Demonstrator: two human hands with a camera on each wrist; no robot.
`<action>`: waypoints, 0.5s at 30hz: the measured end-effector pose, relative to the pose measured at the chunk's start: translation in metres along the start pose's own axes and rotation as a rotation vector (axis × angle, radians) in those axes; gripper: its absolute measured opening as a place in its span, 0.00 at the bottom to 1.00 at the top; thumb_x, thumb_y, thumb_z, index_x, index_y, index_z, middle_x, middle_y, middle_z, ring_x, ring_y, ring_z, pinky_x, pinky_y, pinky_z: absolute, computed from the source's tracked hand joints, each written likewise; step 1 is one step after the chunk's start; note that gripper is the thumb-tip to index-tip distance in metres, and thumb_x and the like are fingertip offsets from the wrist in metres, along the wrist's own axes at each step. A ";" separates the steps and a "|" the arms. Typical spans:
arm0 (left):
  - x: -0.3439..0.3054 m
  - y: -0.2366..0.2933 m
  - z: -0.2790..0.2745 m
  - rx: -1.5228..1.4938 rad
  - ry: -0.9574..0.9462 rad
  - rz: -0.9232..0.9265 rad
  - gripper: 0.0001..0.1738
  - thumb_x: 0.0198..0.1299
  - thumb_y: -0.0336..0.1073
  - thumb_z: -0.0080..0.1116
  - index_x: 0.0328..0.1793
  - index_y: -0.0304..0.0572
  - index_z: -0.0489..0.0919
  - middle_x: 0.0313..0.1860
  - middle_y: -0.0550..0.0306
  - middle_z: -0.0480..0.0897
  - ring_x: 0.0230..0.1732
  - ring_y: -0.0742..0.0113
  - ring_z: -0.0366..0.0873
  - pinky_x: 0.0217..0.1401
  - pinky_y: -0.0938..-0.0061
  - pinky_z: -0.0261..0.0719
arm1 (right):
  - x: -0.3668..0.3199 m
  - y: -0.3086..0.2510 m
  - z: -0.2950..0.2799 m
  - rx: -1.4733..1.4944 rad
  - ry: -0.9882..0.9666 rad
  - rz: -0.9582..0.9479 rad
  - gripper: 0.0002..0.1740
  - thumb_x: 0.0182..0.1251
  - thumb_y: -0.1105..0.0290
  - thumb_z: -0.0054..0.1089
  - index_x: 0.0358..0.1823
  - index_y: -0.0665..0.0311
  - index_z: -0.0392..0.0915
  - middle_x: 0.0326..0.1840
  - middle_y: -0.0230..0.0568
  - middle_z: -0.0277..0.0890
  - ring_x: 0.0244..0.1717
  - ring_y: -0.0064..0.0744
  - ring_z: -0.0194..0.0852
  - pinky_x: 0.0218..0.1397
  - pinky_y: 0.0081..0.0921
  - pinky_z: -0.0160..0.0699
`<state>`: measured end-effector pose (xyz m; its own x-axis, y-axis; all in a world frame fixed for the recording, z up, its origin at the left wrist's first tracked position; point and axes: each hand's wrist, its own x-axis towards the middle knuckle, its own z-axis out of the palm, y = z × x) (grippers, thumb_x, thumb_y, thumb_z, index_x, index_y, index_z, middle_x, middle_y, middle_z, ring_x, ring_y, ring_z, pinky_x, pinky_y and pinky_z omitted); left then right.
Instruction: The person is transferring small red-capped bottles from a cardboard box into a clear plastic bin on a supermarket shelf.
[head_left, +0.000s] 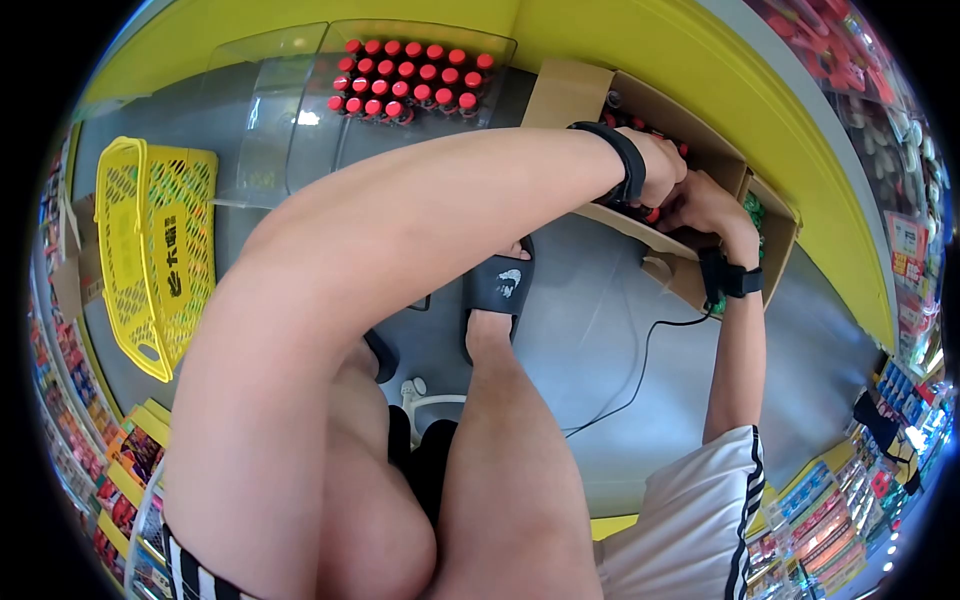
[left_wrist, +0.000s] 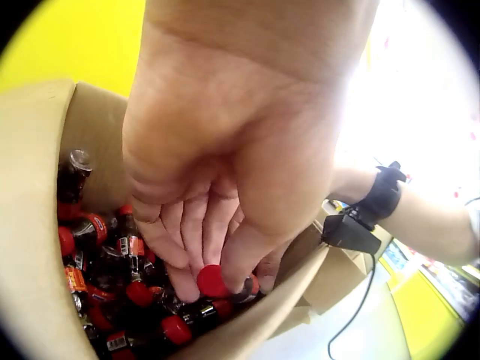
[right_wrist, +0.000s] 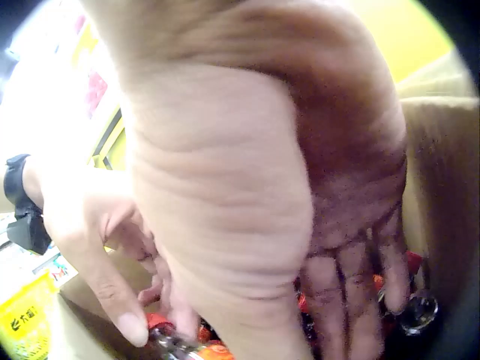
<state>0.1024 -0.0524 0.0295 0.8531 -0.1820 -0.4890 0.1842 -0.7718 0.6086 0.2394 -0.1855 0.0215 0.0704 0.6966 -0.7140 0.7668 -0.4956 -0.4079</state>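
An open cardboard box (head_left: 690, 130) on the floor holds several small dark bottles with red caps (left_wrist: 127, 292). Both hands are down inside it, close together. My left hand (left_wrist: 214, 274) pinches the red cap of one bottle (left_wrist: 212, 282) between thumb and fingers. Beside it, my right hand (right_wrist: 360, 300) reaches in with its fingers fairly straight, their tips among the bottles near a silver-topped one (right_wrist: 417, 310). Nothing shows in its grasp. In the head view the left hand (head_left: 660, 165) and right hand (head_left: 710, 205) meet over the box's near wall.
A clear plastic tray (head_left: 300, 130) with rows of red-capped bottles (head_left: 410, 80) stands on the grey floor ahead. At the left lies a yellow shopping basket (head_left: 150, 250). My sandalled foot (head_left: 498, 285) and a black cable (head_left: 640, 370) are near the box. Stocked shelves line both sides.
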 end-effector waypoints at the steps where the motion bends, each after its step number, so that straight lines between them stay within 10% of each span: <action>1: -0.006 0.000 0.001 -0.002 0.003 -0.004 0.20 0.58 0.32 0.70 0.57 0.35 0.90 0.49 0.39 0.91 0.48 0.44 0.91 0.48 0.54 0.89 | 0.000 -0.003 -0.002 0.044 -0.009 -0.016 0.21 0.44 0.74 0.85 0.44 0.69 0.93 0.41 0.51 0.93 0.42 0.47 0.92 0.52 0.37 0.87; 3: -0.020 0.000 0.008 -0.010 0.188 0.018 0.18 0.57 0.32 0.70 0.55 0.42 0.93 0.56 0.41 0.92 0.58 0.46 0.91 0.60 0.56 0.90 | -0.002 -0.010 -0.008 0.028 -0.008 -0.023 0.21 0.46 0.75 0.85 0.45 0.70 0.93 0.41 0.52 0.93 0.42 0.47 0.92 0.52 0.37 0.87; 7: -0.061 -0.008 0.011 -0.084 0.266 0.111 0.17 0.58 0.31 0.65 0.50 0.28 0.90 0.49 0.28 0.89 0.48 0.33 0.90 0.48 0.48 0.89 | -0.005 -0.021 -0.010 0.013 0.053 -0.094 0.20 0.49 0.77 0.84 0.47 0.71 0.92 0.39 0.52 0.92 0.42 0.46 0.91 0.50 0.36 0.86; 15: -0.128 -0.027 0.027 -0.364 0.615 0.142 0.19 0.70 0.42 0.61 0.54 0.32 0.78 0.54 0.39 0.82 0.54 0.37 0.84 0.53 0.47 0.83 | -0.032 -0.097 -0.016 -0.016 0.231 -0.158 0.18 0.56 0.75 0.81 0.48 0.72 0.90 0.42 0.50 0.89 0.44 0.47 0.88 0.52 0.39 0.86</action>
<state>-0.0250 -0.0250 0.0591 0.9812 0.1922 -0.0155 0.1105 -0.4949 0.8619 0.1727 -0.1519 0.0929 0.0914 0.8653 -0.4929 0.7894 -0.3647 -0.4938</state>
